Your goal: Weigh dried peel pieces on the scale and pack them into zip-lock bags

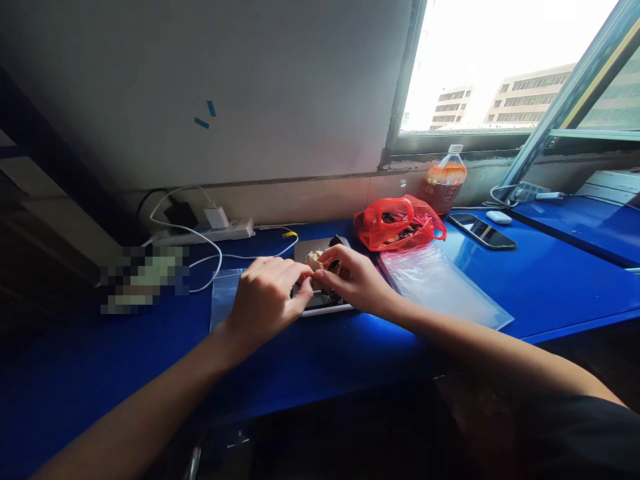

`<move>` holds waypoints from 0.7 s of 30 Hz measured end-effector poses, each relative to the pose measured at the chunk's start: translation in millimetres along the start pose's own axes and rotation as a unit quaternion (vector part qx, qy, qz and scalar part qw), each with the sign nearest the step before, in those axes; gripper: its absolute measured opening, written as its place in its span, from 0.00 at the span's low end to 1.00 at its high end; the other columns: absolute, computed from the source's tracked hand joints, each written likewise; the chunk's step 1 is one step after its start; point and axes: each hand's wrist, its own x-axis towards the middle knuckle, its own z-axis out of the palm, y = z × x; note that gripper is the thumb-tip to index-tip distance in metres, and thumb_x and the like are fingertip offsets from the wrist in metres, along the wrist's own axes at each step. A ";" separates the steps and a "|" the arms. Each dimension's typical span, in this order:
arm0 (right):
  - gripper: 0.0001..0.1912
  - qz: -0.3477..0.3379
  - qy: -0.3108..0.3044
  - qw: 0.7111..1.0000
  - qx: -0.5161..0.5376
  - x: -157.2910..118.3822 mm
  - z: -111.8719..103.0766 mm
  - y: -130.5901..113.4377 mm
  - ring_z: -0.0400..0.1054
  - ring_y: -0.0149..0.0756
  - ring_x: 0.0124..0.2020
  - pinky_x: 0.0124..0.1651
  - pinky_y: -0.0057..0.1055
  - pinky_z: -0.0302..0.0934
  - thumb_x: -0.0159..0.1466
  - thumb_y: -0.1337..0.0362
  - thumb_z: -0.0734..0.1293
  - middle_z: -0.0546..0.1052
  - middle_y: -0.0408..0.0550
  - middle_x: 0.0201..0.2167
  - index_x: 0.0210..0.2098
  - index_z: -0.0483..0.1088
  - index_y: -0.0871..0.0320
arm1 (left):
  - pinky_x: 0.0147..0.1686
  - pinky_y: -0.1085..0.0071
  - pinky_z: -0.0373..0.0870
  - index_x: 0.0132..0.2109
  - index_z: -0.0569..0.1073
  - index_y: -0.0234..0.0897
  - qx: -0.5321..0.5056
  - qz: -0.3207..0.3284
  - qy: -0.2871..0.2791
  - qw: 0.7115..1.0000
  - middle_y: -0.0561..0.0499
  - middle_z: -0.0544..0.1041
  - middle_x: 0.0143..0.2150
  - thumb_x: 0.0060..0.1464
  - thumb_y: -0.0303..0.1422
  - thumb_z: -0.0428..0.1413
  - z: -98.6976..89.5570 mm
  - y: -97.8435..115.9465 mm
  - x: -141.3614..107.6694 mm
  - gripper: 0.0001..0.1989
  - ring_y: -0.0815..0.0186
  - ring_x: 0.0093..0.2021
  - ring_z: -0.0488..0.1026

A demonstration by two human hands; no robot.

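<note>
A small digital scale (327, 309) lies on the blue table, with its display partly hidden by my fingers. Over its metal plate, my left hand (270, 287) and my right hand (353, 277) meet, thumbs and fingers pinched together. Between them is a crinkled pale tan dried piece (313, 259), which looks like dried fungus; its exact kind I cannot make out. Darker brown pieces (337, 241) show behind and beside my right fingers, on or above the plate. How much each hand grips is partly covered by the fingers.
Behind my right hand sits a red plastic bag (383, 230) of dark dried pieces, with clear plastic bags (445, 287) in front. A drink bottle (445, 180), phone (483, 231) and white earbud case (499, 217) stand right. A power strip (227, 231) with cables (217, 257) lies left.
</note>
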 end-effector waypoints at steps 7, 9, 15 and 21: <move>0.10 -0.006 -0.078 0.996 0.038 0.5 -0.8 2.4 0.65 0.29 0.29 0.31 0.25 0.60 0.62 0.58 0.67 0.73 0.42 0.26 0.32 0.68 0.59 | 0.39 0.59 0.69 0.36 0.76 0.36 -0.003 0.008 -0.012 1.000 0.49 0.81 0.32 0.59 0.28 0.52 0.8 0.4 -0.9 0.08 0.58 0.34 0.77; 0.10 0.000 -0.082 0.996 0.035 1.0 -0.9 3.6 0.65 0.29 0.28 0.31 0.25 0.60 0.62 0.58 0.67 0.73 0.42 0.26 0.32 0.67 0.59 | 0.40 0.59 0.69 0.36 0.77 0.36 -0.004 0.006 -0.017 1.000 0.49 0.81 0.33 0.59 0.29 0.51 1.8 0.3 -1.4 0.09 0.58 0.34 0.77; 0.07 0.007 -0.087 0.996 0.032 1.8 -1.5 1.3 0.65 0.29 0.28 0.30 0.25 0.59 0.62 0.62 0.67 0.73 0.42 0.26 0.33 0.67 0.58 | 0.41 0.59 0.69 0.37 0.78 0.36 -0.006 0.006 -0.030 1.000 0.48 0.82 0.34 0.59 0.30 0.51 3.5 -1.2 -2.2 0.10 0.58 0.35 0.77; 0.06 -0.004 -0.122 0.991 0.057 1.5 -3.4 3.1 0.64 0.28 0.25 0.29 0.24 0.57 0.64 0.61 0.66 0.70 0.39 0.24 0.35 0.66 0.57 | 0.41 0.59 0.69 0.38 0.77 0.36 -0.012 0.011 -0.032 0.999 0.48 0.81 0.34 0.59 0.29 0.51 4.0 -2.7 -1.6 0.10 0.58 0.34 0.76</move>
